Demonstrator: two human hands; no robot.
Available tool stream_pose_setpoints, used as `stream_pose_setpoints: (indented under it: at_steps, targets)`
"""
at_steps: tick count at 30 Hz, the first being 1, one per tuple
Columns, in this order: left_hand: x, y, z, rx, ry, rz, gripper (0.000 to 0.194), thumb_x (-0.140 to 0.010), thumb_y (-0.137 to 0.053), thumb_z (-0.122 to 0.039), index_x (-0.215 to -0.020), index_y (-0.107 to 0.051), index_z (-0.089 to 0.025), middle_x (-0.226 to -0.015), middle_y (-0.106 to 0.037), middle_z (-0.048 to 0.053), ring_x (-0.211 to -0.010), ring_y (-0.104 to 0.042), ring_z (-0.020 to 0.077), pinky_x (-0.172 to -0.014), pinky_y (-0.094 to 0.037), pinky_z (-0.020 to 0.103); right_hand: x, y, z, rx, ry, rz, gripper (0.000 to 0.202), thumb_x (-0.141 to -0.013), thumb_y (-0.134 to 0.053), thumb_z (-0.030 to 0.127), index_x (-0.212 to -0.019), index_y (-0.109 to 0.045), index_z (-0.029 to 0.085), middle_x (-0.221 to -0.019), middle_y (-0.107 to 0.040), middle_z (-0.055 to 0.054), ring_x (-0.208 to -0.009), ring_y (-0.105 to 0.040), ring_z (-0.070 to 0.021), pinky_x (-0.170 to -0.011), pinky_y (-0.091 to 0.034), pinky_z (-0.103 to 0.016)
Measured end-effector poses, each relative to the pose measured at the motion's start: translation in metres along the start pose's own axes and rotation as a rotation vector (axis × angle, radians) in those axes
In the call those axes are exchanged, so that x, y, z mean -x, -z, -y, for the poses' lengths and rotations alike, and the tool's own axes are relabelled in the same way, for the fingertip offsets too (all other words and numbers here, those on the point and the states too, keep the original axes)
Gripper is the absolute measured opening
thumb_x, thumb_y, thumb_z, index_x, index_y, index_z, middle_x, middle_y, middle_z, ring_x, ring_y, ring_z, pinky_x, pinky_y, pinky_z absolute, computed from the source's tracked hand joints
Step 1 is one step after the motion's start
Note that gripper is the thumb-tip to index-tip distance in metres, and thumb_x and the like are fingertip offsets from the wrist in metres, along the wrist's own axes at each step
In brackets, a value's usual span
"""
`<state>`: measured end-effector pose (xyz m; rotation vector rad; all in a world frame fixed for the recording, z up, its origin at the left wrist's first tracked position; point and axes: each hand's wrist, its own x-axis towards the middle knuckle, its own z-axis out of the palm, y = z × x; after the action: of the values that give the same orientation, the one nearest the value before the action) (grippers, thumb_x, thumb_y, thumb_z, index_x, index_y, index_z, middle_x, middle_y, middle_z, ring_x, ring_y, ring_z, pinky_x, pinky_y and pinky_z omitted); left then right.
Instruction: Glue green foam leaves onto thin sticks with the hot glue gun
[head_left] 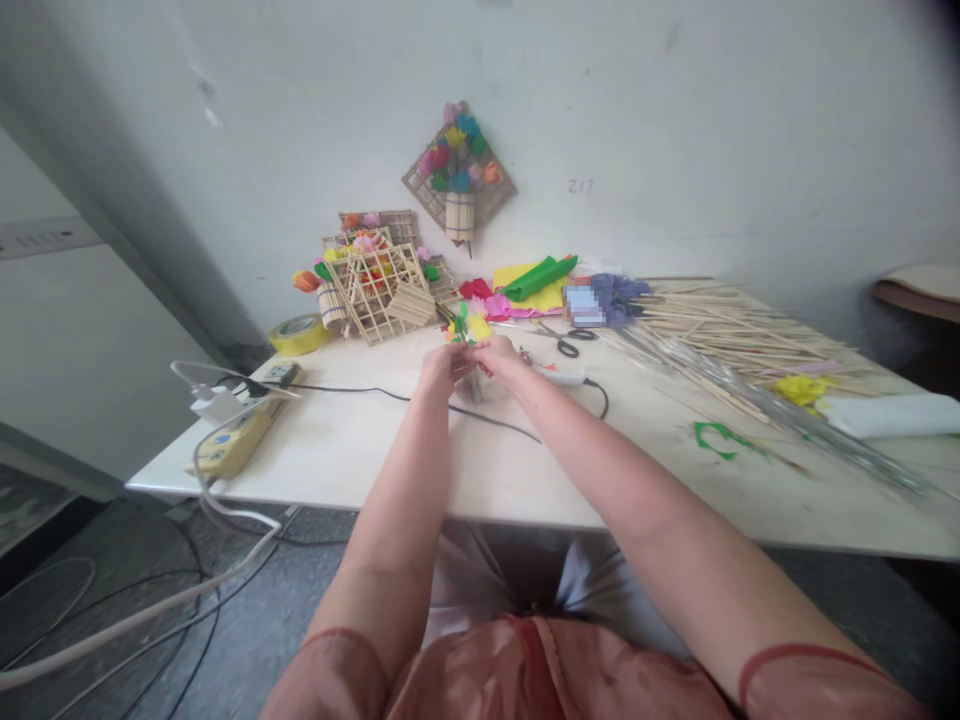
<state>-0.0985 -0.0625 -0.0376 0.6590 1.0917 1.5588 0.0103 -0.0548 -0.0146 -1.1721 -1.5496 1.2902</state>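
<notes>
My left hand (pixel 444 366) and my right hand (pixel 496 356) meet over the middle of the white table (pixel 517 485). Both are closed around a small bunch of paper flowers (pixel 469 325) with yellow, green and orange parts, which rises above my fingers. Thin stems hang blurred beneath the hands. My fingertips are close together, and the exact grip of each is partly hidden. Just right of my right hand lies a white tool with a black cord (pixel 564 377), partly behind my wrist. Black scissors (pixel 566 342) rest a little beyond it.
Stick lattices with paper flowers (pixel 379 285) lean at the back left, near yellow tape (pixel 300 335) and a power strip (pixel 244 425). Coloured paper (pixel 536 285) and many thin sticks (pixel 720 340) lie back right. A black cord crosses the table. A decorated lattice (pixel 460 180) hangs on the wall.
</notes>
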Motion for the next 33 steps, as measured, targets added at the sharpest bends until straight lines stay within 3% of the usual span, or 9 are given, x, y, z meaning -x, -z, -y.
stream_pose_setpoints:
  at_steps: [6,10,20,33]
  targets:
    - [0.001,0.003,-0.001,-0.081,-0.034,0.084,0.020,-0.055,-0.068,-0.021,-0.071,-0.064,-0.010,-0.067,-0.064,0.006,-0.058,-0.060,0.0131,-0.060,-0.049,0.027,-0.004,0.004,-0.006,-0.007,0.039,0.030,0.016,-0.066,-0.060,0.015,-0.056,-0.048,0.017,-0.039,-0.039,0.009,-0.034,-0.032,-0.0042,-0.035,-0.024,-0.018]
    - [0.002,0.004,-0.001,-0.113,-0.042,0.076,0.024,-0.052,-0.072,-0.022,-0.072,-0.065,-0.011,-0.067,-0.064,0.005,-0.058,-0.059,0.0124,-0.059,-0.048,0.025,-0.004,0.005,-0.009,-0.041,0.069,0.063,0.014,-0.065,-0.059,0.012,-0.055,-0.049,0.016,-0.039,-0.040,0.008,-0.035,-0.033,-0.0034,-0.035,-0.024,-0.016]
    - [0.003,0.003,-0.002,-0.089,-0.048,0.074,0.026,-0.054,-0.073,-0.030,-0.072,-0.063,-0.013,-0.063,-0.062,0.003,-0.054,-0.057,0.0114,-0.060,-0.046,0.026,-0.004,0.008,-0.009,-0.238,-0.037,0.115,0.010,-0.073,-0.056,0.012,-0.064,-0.054,0.014,-0.051,-0.053,0.004,-0.039,-0.043,-0.0045,-0.035,-0.028,-0.016]
    - [0.005,0.002,-0.001,-0.021,-0.123,0.057,0.023,-0.062,-0.069,-0.030,-0.076,-0.060,-0.013,-0.072,-0.066,0.004,-0.050,-0.056,0.0096,-0.049,-0.043,0.023,-0.001,0.004,-0.009,-0.112,-0.019,0.120,0.015,-0.072,-0.060,0.013,-0.060,-0.052,0.014,-0.045,-0.048,0.005,-0.038,-0.040,-0.0039,-0.035,-0.029,-0.016]
